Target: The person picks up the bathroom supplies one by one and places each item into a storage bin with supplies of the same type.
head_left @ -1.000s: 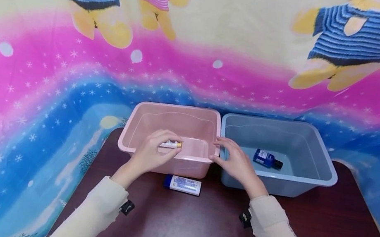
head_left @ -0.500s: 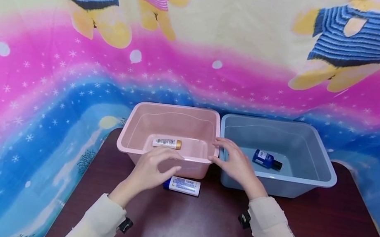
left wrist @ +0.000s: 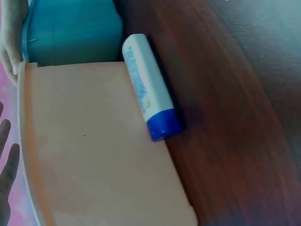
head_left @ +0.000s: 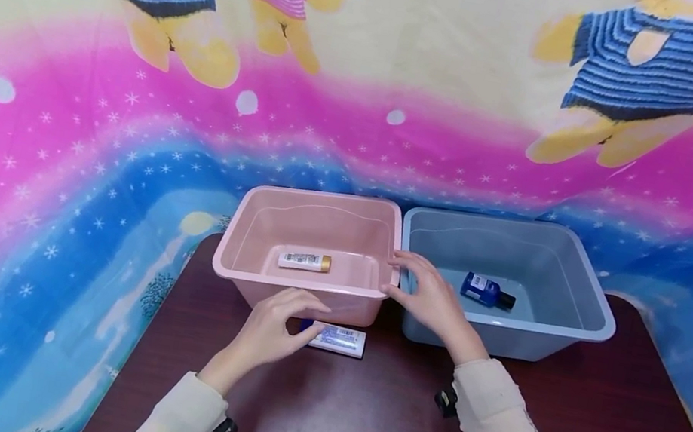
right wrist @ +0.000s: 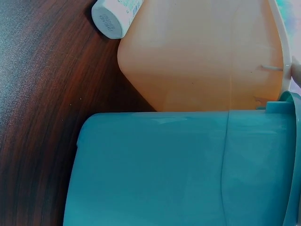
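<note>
In the head view my left hand (head_left: 272,330) hovers just in front of the pink bin (head_left: 315,200), thumb and fingers apart and holding nothing. Its thumb overlaps a white bottle with a blue cap (head_left: 339,339) lying on the table; I cannot tell whether they touch. The left wrist view shows this same bottle (left wrist: 149,80) beside the pink bin's wall (left wrist: 94,141). My right hand (head_left: 429,299) rests where the pink and blue bins meet, fingertips at the pink bin's right rim. A white tube with a gold cap (head_left: 304,261) lies inside the pink bin.
A blue bin (head_left: 562,244) stands against the pink bin's right side. In it lies a dark blue bottle with a black cap (head_left: 487,291). Both bins stand at the back of the dark wooden table (head_left: 381,420), before a printed cloth backdrop (head_left: 362,119).
My left hand has let go of the white tube inside the pink bin. It has come back out over the front rim, down towards the white bottle. The right hand stays put.
</note>
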Demonstrator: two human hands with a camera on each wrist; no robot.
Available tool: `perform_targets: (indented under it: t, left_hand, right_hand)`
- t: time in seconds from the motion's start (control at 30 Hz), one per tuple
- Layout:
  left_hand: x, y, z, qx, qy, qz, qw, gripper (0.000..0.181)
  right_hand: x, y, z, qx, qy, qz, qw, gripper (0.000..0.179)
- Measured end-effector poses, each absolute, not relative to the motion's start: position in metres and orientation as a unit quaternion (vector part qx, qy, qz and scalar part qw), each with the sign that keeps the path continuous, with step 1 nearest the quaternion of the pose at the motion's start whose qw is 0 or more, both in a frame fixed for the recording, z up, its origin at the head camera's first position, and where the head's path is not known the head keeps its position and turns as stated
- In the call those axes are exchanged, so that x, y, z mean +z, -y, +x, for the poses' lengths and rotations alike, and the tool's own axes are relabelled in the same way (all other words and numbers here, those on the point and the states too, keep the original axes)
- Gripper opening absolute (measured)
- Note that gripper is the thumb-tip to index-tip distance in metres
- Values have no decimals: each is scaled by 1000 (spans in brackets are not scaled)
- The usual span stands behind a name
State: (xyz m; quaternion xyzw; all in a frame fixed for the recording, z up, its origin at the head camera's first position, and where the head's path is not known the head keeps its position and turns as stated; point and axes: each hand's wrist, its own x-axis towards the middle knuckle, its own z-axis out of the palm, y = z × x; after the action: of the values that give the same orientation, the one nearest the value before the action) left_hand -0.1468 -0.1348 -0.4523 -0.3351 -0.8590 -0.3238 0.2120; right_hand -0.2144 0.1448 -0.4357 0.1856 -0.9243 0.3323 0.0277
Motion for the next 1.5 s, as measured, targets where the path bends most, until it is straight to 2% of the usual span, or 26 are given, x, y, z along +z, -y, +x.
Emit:
perform_targets:
  t: [0.5, 0.63, 0.93, 1.2, 1.5]
  left_hand:
    - [-494, 136, -148, -327, 895, -284, 104, 35]
    - [-504, 135, -148, -328, 899, -272, 95, 34]
    - [-528, 135, -153, -313, 906, -265, 107, 35]
    - [-543, 134, -157, -283, 922, -258, 52, 43]
    - [-552, 134, -166, -305, 924, -226, 45, 39]
  right_hand:
    - [-434, -145, -215, 329, 926, 182, 22, 56]
    - [-437, -144, -217, 327, 928, 178, 20, 55]
    - [-436, -144, -218, 324, 928, 182, 26, 53]
    - [-438, -144, -217, 317, 929, 188, 31, 51]
    - [-437, -145, -217, 319, 929, 188, 29, 50]
